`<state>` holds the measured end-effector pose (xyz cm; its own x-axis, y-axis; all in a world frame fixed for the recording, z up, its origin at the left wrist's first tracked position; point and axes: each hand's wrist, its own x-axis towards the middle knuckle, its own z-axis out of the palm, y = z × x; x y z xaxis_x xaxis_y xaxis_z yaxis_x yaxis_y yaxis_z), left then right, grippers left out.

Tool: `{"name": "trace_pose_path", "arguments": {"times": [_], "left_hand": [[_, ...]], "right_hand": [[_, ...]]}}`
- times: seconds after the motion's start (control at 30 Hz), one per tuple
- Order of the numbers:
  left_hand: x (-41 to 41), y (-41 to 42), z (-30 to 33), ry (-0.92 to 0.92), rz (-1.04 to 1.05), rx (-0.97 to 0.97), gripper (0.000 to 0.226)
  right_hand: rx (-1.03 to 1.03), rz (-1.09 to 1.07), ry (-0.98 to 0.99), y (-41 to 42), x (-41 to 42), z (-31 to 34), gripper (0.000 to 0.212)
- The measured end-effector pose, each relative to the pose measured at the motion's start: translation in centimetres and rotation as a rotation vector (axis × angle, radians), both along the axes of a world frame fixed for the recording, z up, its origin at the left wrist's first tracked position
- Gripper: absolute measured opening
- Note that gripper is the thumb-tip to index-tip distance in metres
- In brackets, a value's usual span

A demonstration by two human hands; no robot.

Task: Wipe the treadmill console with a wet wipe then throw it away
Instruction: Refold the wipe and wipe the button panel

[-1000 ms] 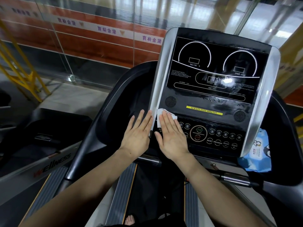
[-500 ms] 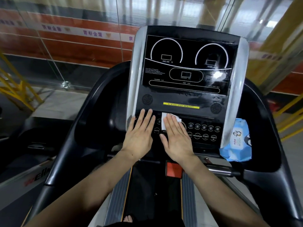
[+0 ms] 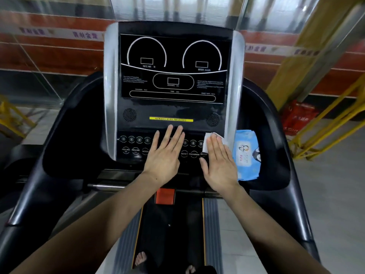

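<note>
The black treadmill console (image 3: 171,107) with silver side trims stands straight ahead, its screen streaked with moisture. My right hand (image 3: 219,163) lies flat on the right end of the button row and presses a white wet wipe (image 3: 207,141) against it; the wipe peeks out beyond my fingertips. My left hand (image 3: 166,153) rests flat and open on the middle buttons, its fingers spread and nothing in it.
A blue pack of wet wipes (image 3: 246,153) sits in the right tray beside the console. A red safety key (image 3: 165,195) is below the panel. Black handrails curve on both sides. A red bag (image 3: 296,117) and yellow railing (image 3: 325,123) stand at right.
Both hands have slid rightward along the button row. The wipe has gone from the panel's left part to its right end.
</note>
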<state>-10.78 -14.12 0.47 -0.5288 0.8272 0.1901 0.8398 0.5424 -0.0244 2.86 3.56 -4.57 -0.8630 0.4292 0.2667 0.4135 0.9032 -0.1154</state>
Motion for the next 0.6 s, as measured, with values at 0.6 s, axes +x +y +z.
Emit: {"name": "trace_pose_path", "arguments": {"times": [0.6], "left_hand": [[-0.4, -2.4, -0.7, -0.104, 0.038, 0.017, 0.082]], "right_hand": [[-0.108, -0.03, 0.051, -4.1, -1.3, -1.9, 0.075]]}}
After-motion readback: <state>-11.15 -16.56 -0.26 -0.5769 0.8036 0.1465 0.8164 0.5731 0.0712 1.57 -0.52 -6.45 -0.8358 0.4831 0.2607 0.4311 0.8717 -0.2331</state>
